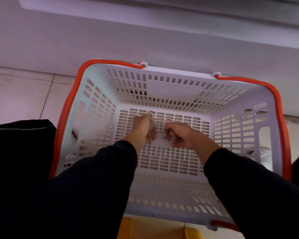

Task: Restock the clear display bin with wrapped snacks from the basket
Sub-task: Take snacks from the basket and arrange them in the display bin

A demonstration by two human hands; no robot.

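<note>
A white slotted shopping basket (162,83) with orange handles (67,109) sits on the floor below me. Both my hands reach down to its bottom. My left hand (141,130) grips a bunch of clear wrapped snacks (152,125) with red marks on the wrappers. My right hand (181,135) grips another bunch of wrapped snacks (170,135) just to the right. The two hands are close together near the middle of the basket floor. The clear display bin is not in view.
A pale wall or cabinet base (145,40) runs behind the basket. Light floor tiles (21,94) lie at left. Dark clothing (21,144) shows at left and a yellow object (154,228) sits under the basket's near edge.
</note>
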